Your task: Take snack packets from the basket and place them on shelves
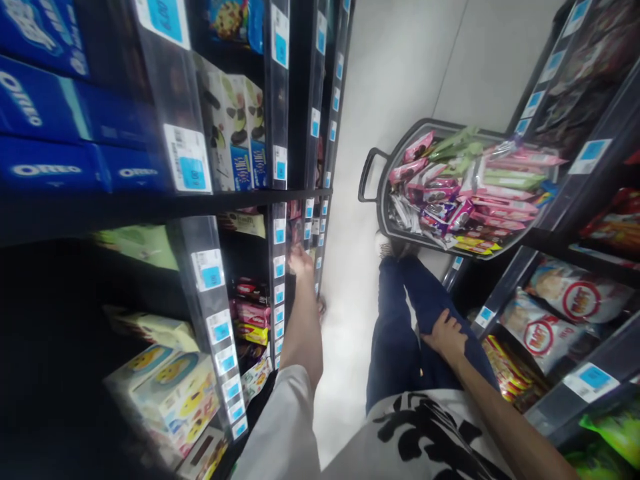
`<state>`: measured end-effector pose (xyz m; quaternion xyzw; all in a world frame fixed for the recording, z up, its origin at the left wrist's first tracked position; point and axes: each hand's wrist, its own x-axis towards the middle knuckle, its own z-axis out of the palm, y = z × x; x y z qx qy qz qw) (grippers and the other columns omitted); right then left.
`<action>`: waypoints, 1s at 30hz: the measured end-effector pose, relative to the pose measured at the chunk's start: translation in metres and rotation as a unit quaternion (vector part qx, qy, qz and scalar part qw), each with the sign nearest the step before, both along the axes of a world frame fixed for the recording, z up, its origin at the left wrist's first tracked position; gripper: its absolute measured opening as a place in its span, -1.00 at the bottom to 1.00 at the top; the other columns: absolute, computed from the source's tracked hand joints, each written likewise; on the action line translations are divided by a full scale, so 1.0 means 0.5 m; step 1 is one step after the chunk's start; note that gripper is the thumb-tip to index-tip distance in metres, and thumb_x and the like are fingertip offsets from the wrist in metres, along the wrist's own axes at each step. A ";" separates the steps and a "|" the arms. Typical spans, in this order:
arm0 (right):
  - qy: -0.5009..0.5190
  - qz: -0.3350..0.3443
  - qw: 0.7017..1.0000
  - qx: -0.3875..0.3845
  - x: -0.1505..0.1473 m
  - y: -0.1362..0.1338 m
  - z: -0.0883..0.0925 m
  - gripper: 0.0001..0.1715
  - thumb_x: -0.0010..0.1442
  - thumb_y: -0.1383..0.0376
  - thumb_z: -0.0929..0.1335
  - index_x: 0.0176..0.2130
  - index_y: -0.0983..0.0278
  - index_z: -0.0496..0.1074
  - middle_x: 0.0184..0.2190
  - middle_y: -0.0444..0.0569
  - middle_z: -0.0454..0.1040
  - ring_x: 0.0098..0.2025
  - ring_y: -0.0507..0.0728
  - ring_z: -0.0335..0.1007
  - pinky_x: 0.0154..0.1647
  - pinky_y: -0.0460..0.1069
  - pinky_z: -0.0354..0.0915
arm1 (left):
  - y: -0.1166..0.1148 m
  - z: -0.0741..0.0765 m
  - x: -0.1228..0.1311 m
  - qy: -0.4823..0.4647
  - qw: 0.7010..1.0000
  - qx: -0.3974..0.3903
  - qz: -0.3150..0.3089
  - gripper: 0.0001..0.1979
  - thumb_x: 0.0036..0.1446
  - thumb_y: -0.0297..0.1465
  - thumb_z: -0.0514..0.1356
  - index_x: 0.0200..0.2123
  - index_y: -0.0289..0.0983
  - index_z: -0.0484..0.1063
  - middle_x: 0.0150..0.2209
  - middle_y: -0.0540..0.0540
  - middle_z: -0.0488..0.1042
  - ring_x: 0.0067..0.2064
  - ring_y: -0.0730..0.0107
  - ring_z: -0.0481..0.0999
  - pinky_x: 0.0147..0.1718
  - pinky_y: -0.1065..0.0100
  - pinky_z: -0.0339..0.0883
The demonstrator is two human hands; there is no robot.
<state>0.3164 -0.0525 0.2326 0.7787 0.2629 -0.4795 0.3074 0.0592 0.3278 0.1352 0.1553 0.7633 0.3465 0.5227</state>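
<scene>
My left hand point(301, 261) reaches to the front edge of the left shelf, beside the price labels point(279, 268). Its fingers are blurred and partly hidden, so whether they hold anything cannot be made out. Dark pink packets point(295, 231) lie on the shelf just beyond it. My right hand point(447, 337) lies on the thigh of my dark blue trousers point(387, 347), fingers spread, with nothing in it. Ahead of my feet stands a dark grey basket point(384, 212), its handle point(367, 175) to the left. Pink, purple, green and yellow snack packets point(450, 190) fill it.
Blue Oreo boxes point(47, 170), white-and-blue boxes point(235, 137) and yellow-white cartons point(175, 393) sit on the left shelving. On the right shelves are white bags with red rings point(543, 333) and green bags point(617, 423). Pale floor point(390, 87) runs between them.
</scene>
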 end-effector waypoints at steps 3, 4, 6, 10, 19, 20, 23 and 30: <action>-0.002 -0.013 1.000 -0.011 -0.005 0.012 0.003 0.31 0.07 0.00 0.49 0.42 0.57 -0.18 0.15 0.56 0.26 0.19 0.54 0.26 0.05 0.36 0.28 | -0.095 0.013 0.047 0.009 0.996 -0.026 -0.080 -0.71 0.37 -0.46 0.08 0.13 -0.19 0.31 0.13 -0.16 0.44 -0.01 0.50 0.53 -0.03 0.40 0.42; -0.001 -0.018 1.000 -0.019 -0.006 0.018 0.007 0.32 0.06 0.01 0.50 0.42 0.56 -0.18 0.16 0.55 0.25 0.20 0.53 0.26 0.06 0.35 0.28 | -0.139 0.019 0.069 -0.005 0.991 -0.047 -0.123 -0.69 0.35 -0.47 0.09 0.12 -0.17 0.32 0.12 -0.15 0.46 -0.02 0.51 0.54 -0.03 0.40 0.41; 0.001 -0.032 0.999 -0.032 -0.008 0.033 0.016 0.33 0.03 0.06 0.53 0.42 0.54 -0.18 0.17 0.54 0.24 0.20 0.51 0.25 0.08 0.34 0.27 | -0.238 0.035 0.119 -0.054 0.965 -0.108 -0.231 -0.72 0.25 -0.46 0.19 0.03 -0.21 0.41 -0.03 -0.17 0.57 -0.16 0.44 0.60 -0.10 0.36 0.44; 0.007 -0.075 0.997 -0.010 -0.005 0.053 0.023 0.30 -0.01 0.18 0.55 0.41 0.56 -0.12 0.18 0.57 0.23 0.20 0.54 0.24 0.10 0.38 0.23 | -0.422 0.075 0.216 -0.145 0.856 -0.221 -0.445 -0.95 0.06 -0.47 0.31 -0.38 -0.22 0.52 -0.51 -0.04 0.55 -0.49 0.39 0.52 -0.27 0.33 0.47; 0.006 -0.130 0.992 -0.001 0.011 0.047 -0.015 0.15 -0.01 0.07 0.57 0.33 0.53 0.12 0.20 0.53 0.27 0.22 0.52 0.24 0.10 0.30 0.28 | -0.445 0.063 0.362 -0.113 0.752 -0.193 -0.620 -0.79 -0.05 -0.61 0.26 -0.40 -0.17 0.53 -0.53 -0.01 0.52 -0.40 0.29 0.55 -0.18 0.34 0.42; 0.008 -0.137 0.991 0.005 0.022 0.049 -0.023 0.06 0.04 0.05 0.54 0.30 0.52 0.18 0.19 0.51 0.29 0.22 0.50 0.26 0.09 0.26 0.29 | -0.414 0.053 0.366 -0.102 0.752 -0.182 -0.625 -0.77 -0.02 -0.60 0.23 -0.33 -0.18 0.55 -0.48 -0.02 0.56 -0.37 0.30 0.55 -0.19 0.34 0.41; 0.019 -0.155 0.987 0.036 0.079 0.063 -0.049 -0.42 0.28 0.05 0.37 0.11 0.42 0.42 0.06 0.35 0.46 0.10 0.36 0.42 0.01 0.10 0.32 | -0.297 0.022 0.351 -0.051 0.753 -0.151 -0.639 -0.70 0.08 -0.60 0.15 -0.14 -0.24 0.52 -0.35 -0.04 0.61 -0.33 0.34 0.54 -0.15 0.31 0.39; -0.003 -0.147 0.972 0.182 0.277 0.196 -0.104 -0.40 0.49 0.01 0.03 0.01 0.27 0.46 -0.09 0.13 0.58 0.00 0.23 0.49 -0.03 0.00 0.25 | -0.066 0.002 0.236 0.099 0.737 -0.128 -0.656 -0.75 0.18 -0.57 0.10 -0.09 -0.28 0.45 -0.29 -0.12 0.62 -0.27 0.21 0.56 -0.17 0.25 0.33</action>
